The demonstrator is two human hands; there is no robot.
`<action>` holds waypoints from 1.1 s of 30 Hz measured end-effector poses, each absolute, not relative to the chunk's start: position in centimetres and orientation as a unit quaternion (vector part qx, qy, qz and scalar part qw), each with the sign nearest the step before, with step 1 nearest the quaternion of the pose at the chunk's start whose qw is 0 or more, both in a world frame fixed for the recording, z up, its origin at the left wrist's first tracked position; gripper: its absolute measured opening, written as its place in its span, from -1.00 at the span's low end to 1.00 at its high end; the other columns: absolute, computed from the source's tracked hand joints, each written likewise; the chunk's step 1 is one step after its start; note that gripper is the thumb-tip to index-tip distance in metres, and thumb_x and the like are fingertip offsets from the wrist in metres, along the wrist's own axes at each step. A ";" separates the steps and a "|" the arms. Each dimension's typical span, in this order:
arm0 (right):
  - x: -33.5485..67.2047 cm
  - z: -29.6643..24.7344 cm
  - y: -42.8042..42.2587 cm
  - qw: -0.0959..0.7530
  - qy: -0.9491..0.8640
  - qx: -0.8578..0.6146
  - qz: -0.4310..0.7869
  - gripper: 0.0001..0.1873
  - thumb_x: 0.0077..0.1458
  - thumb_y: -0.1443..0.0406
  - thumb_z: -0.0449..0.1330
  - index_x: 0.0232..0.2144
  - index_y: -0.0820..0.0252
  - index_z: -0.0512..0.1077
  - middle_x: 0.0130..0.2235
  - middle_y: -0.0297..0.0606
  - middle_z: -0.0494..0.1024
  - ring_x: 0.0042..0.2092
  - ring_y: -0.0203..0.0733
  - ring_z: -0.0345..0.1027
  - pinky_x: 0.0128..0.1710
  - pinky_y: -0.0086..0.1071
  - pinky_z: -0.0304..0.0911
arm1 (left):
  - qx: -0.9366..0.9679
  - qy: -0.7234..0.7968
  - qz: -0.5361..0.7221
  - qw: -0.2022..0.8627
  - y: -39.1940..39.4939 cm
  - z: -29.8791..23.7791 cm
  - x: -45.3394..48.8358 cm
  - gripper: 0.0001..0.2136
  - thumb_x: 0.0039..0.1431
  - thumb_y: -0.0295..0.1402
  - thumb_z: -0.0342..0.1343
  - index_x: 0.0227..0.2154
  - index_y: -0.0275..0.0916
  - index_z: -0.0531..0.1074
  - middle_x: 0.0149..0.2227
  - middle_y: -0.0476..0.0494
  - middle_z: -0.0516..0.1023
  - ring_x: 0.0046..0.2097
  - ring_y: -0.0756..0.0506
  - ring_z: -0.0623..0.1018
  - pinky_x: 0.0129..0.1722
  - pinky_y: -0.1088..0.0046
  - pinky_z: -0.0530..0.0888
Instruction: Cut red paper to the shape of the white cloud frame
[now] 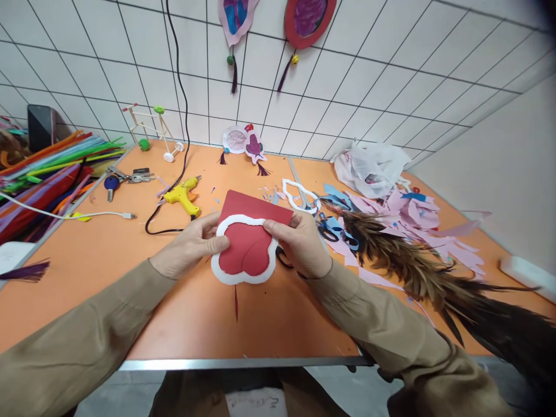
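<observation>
My left hand grips the left side of a white scalloped frame and a sheet of red paper behind it, thumb on the front. On the right side, my right hand pinches the same two pieces at the upper edge. The red paper shows through the frame's opening, with a thin curved line on it. Its top edge stands out above the frame. Partly hidden beside my right hand are the black handles of scissors. A thin dark red strand lies on the table below the frame.
A yellow glue gun with a black cord lies at left, near keys. Another white frame, pink paper scraps, brown feathers and a plastic bag are at right. Colourful pipe cleaners lie far left.
</observation>
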State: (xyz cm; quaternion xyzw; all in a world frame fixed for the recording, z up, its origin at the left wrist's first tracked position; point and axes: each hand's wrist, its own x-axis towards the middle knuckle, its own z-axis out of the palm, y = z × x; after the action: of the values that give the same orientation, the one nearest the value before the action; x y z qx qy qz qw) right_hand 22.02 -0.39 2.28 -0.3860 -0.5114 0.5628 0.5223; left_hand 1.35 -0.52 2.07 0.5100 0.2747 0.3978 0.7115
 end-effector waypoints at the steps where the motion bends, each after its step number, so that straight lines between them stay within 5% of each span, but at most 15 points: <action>1: 21.9 2.2 -0.6 0.511 -0.517 -0.387 0.567 -0.80 -0.11 0.20 0.36 -0.45 0.22 0.53 -0.38 -0.26 0.60 -0.34 -0.17 0.47 -0.29 -0.29 0.40 | 0.502 0.269 0.408 0.714 -0.8 2.0 1.6 -0.53 -0.03 -0.20 0.35 -0.03 -0.24 0.52 -0.07 -0.28 0.62 -0.16 -0.20 0.62 -0.21 0.40 0.54; 7: 21.2 2.1 -1.2 0.507 -0.558 -0.414 0.510 -0.78 -0.16 0.20 0.37 -0.51 0.22 0.49 -0.45 -0.28 0.57 -0.39 -0.21 0.42 -0.38 -0.33 0.37 | 0.443 0.335 0.452 0.698 -2.4 1.9 2.8 -0.79 0.05 -0.26 0.30 -0.31 -0.29 0.61 -0.40 -0.16 0.67 -0.41 -0.07 0.61 -0.37 0.48 0.52; 14: 21.1 2.0 -1.2 0.510 -0.623 -0.411 0.427 -0.84 -0.11 0.26 0.31 -0.57 0.22 0.43 -0.53 -0.32 0.49 -0.47 -0.28 0.36 -0.46 -0.39 0.30 | 0.433 0.344 0.491 0.673 -2.4 2.0 2.9 -0.82 0.05 -0.28 0.31 -0.33 -0.27 0.63 -0.38 -0.16 0.68 -0.36 -0.08 0.63 -0.32 0.47 0.54; 25: 21.6 1.5 -1.0 0.498 -0.636 -0.335 0.485 -0.69 -0.08 0.15 0.37 -0.31 0.22 0.53 -0.29 -0.19 0.62 -0.23 -0.12 0.50 -0.23 -0.26 0.43 | 0.373 0.363 0.498 0.693 -2.3 2.2 3.2 -0.79 0.01 -0.27 0.33 -0.32 -0.30 0.61 -0.35 -0.20 0.68 -0.33 -0.16 0.64 -0.33 0.38 0.56; 33: 21.4 1.8 -1.2 0.494 -0.631 -0.386 0.456 -0.81 -0.11 0.20 0.35 -0.50 0.20 0.48 -0.43 -0.27 0.55 -0.34 -0.18 0.42 -0.31 -0.26 0.38 | 0.344 0.373 0.490 0.709 -2.4 2.4 3.4 -0.77 -0.05 -0.26 0.37 -0.36 -0.31 0.60 -0.38 -0.22 0.68 -0.21 -0.25 0.64 -0.23 0.27 0.58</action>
State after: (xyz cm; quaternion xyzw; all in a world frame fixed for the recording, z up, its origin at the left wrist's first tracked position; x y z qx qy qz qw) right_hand 21.37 -1.20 1.83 -0.3864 -0.6310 0.4565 0.4941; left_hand 3.41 -2.38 2.39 0.3442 0.3727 0.4903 0.7087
